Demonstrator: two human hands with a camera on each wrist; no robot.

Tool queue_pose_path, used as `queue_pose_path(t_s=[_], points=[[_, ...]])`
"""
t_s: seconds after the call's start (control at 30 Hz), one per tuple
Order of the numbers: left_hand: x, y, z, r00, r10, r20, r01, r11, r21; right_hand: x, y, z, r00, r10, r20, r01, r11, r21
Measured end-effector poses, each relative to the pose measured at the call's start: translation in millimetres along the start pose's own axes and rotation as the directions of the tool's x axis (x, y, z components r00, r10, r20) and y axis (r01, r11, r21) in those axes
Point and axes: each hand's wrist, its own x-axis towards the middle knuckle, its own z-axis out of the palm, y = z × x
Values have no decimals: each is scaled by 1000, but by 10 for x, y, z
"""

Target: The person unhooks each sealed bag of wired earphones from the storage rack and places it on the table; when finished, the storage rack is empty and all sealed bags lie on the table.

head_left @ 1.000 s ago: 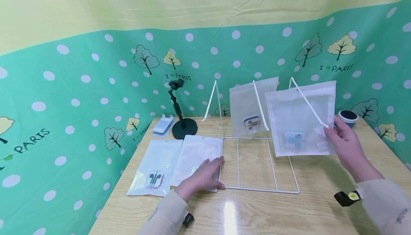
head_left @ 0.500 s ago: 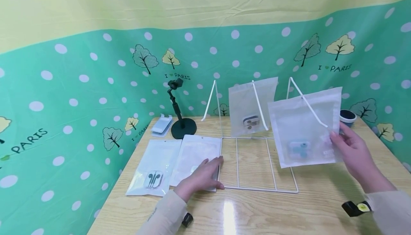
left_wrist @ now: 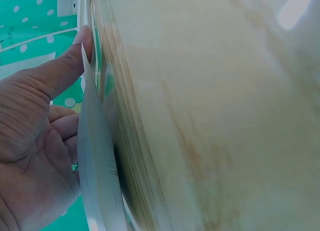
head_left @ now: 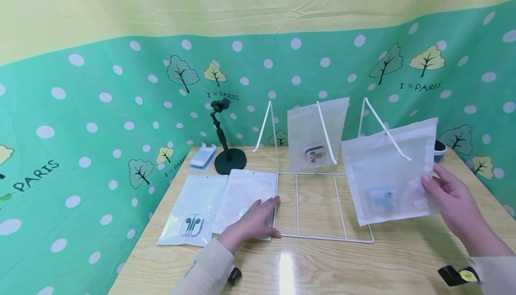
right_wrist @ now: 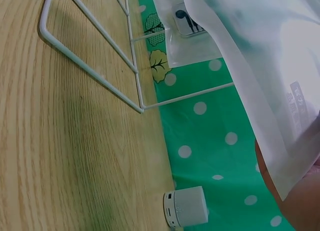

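Note:
My right hand [head_left: 455,201] pinches the right edge of a frosted pouch [head_left: 363,165] holding light-blue earphones. The pouch tilts, and the right-hand hook [head_left: 375,113] of a white wire rack [head_left: 322,238] still passes over its top edge near the middle. In the right wrist view, most of that hand is hidden behind the pouch [right_wrist: 265,91]. My left hand [head_left: 254,221] lies spread at the rack's left side, over a flat pouch [head_left: 250,187]; the left wrist view shows its thumb [left_wrist: 62,66] extended. Another pouch [head_left: 302,129] with earphones hangs from the middle hook.
A flat pouch [head_left: 207,201] with earphones lies farther left. Behind stand a black-based holder [head_left: 230,162] and a pale folding stand [head_left: 203,157]. At the back right is a small cylindrical device [head_left: 440,151]. The left hook [head_left: 263,127] sticks forward.
My right hand has moved right, down and towards me with the pouch, which slid along the hook towards its tip and tilted. My left hand has stayed in place.

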Motion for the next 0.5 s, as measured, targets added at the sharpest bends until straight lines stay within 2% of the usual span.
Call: queue_pose_path(t_s=[0.27, 0.5], points=[[-18, -6, -15, 1000, 18, -4, -18, 1000, 8, -95, -22, -17, 1000, -16, -25, 16, 1000, 3], [-25, -8, -14, 1000, 18, -5, -18, 1000, 1, -191, -36, -83, 999, -47, -10, 46, 999, -22]])
